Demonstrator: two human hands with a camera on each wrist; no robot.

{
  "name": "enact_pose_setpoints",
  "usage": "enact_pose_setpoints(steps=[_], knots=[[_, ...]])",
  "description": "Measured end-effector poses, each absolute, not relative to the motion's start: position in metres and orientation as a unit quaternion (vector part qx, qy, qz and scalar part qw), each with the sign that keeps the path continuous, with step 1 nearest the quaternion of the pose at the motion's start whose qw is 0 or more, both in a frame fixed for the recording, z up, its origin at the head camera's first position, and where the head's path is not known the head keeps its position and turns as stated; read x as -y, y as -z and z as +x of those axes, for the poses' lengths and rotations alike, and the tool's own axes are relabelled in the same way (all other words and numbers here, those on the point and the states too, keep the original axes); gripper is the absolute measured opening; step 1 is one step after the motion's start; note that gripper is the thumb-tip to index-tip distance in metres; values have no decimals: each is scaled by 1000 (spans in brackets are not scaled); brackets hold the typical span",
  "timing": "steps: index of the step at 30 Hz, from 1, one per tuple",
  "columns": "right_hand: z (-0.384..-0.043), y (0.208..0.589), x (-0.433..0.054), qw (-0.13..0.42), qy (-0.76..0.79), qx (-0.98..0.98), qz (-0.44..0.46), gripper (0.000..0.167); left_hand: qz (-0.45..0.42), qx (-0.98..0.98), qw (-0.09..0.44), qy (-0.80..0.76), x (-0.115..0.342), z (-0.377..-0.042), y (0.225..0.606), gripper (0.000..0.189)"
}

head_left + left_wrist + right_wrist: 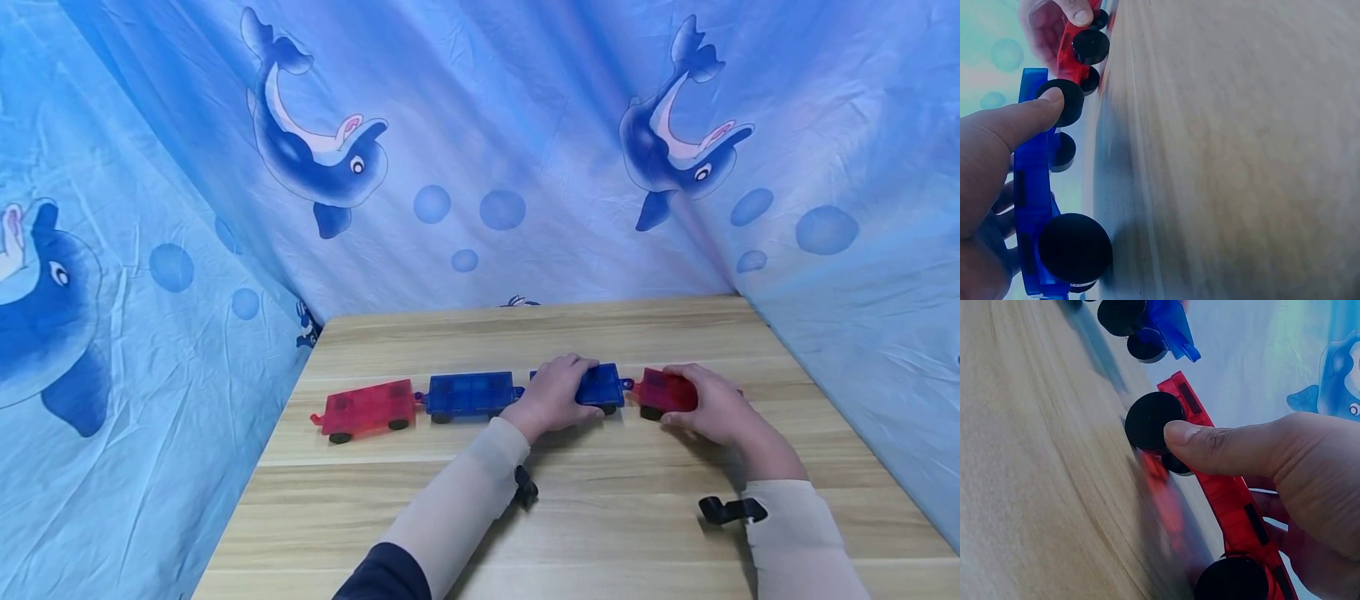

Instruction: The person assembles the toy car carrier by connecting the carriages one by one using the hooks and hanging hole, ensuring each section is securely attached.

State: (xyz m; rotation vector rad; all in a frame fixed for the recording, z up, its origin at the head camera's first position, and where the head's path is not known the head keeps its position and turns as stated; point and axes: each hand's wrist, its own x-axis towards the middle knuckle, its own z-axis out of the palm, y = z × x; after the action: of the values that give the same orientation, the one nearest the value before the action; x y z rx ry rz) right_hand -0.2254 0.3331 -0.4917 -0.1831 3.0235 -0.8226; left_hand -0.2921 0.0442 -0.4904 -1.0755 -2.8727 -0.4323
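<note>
My left hand (553, 392) grips a translucent blue toy train car (606, 383) on the table, its thumb on a black wheel (1065, 103) in the left wrist view. To the right, my right hand (716, 407) holds a translucent red toy train car (666, 392), its thumb against a front wheel (1150, 422) in the right wrist view. These two cars face each other end to end at their couplings; whether they are linked, I cannot tell. Left of them stand a second blue car (470, 395) and a second red car (369, 408), in the same row.
The row stands across the middle of a wood-grain table (420, 492). A blue dolphin-print curtain (555, 125) hangs behind the table and along both sides. Small black devices are on both wrists, the right one (727, 510) sticking out over the table.
</note>
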Motion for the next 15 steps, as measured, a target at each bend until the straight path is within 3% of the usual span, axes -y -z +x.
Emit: enact_pose_setpoints(steps=[15], knots=[[-226,494,-332,-3,272,-959,-84,88,-343,930,21,130,-46,-291,488,86]])
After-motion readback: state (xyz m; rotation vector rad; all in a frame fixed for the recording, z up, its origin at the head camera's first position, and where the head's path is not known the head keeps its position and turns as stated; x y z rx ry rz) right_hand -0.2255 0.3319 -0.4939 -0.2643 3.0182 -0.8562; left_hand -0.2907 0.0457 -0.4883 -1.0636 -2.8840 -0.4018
